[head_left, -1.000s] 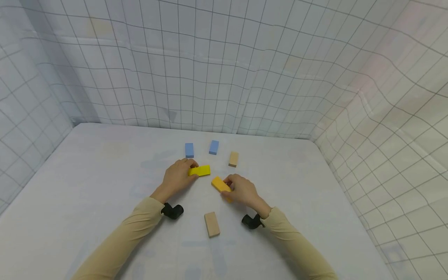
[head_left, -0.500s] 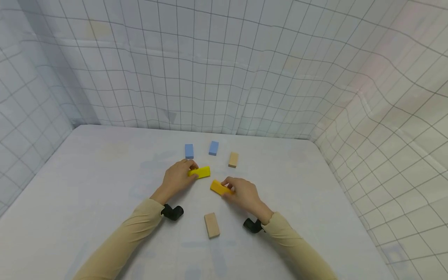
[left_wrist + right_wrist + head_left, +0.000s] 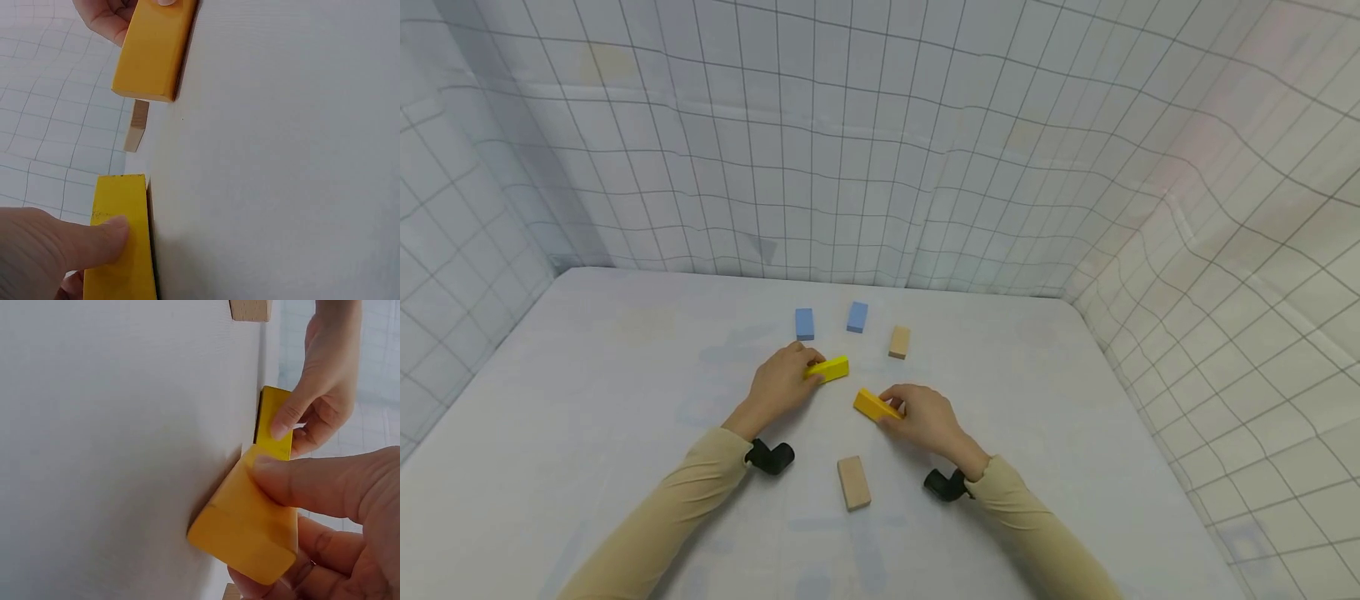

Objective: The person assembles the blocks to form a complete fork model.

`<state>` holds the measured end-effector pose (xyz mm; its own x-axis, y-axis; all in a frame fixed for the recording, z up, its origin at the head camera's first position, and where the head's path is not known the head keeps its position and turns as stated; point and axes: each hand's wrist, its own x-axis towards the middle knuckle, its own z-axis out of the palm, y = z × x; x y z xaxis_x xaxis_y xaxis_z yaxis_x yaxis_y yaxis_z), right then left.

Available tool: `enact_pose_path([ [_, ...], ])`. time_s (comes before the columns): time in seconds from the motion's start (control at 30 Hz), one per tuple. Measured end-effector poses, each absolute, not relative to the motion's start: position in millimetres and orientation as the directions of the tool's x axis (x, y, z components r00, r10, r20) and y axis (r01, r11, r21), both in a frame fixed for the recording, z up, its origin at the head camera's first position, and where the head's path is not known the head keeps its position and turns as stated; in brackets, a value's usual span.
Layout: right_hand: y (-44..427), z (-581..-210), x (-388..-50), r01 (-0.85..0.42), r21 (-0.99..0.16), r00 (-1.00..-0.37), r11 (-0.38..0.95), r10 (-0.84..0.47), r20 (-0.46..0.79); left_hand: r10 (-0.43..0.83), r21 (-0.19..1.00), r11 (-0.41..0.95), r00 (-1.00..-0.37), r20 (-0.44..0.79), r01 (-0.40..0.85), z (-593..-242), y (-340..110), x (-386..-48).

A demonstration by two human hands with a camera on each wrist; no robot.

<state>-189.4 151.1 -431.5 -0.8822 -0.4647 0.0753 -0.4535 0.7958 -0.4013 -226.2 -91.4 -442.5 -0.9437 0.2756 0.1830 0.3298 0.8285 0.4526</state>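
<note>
My left hand [image 3: 779, 383] pinches a yellow block [image 3: 833, 369], thumb on its near face in the left wrist view, where the yellow block [image 3: 122, 237] stands on its long edge. To the right, my right hand [image 3: 925, 418] grips an orange block [image 3: 876, 406] between thumb and fingers. In the right wrist view the orange block [image 3: 244, 519] is tilted, the thumb pressed on its upper part. A small gap separates the two blocks in the head view. Fingertips behind each block are partly hidden.
Two blue blocks [image 3: 804, 324] [image 3: 857, 317] and a wooden block [image 3: 899, 342] lie beyond the hands. Another wooden block [image 3: 853, 482] lies nearer, between the forearms. A gridded white curtain [image 3: 820, 167] hangs behind the white table [image 3: 625, 367].
The orange block has turned from lying flatter to standing more on its edge, and my right hand has shifted slightly towards me. The yellow block has tipped a little in my left hand.
</note>
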Motion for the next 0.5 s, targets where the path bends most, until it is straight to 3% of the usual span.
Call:
enact_pose_path([
  [0.5, 153.9, -434.1, -192.4, -0.425, -0.477, -0.902, 0.770, -0.406, 0.147, 0.250, 0.627, 0.730, -0.960, 0.124, 0.271, -434.0, -92.1, -221.9],
])
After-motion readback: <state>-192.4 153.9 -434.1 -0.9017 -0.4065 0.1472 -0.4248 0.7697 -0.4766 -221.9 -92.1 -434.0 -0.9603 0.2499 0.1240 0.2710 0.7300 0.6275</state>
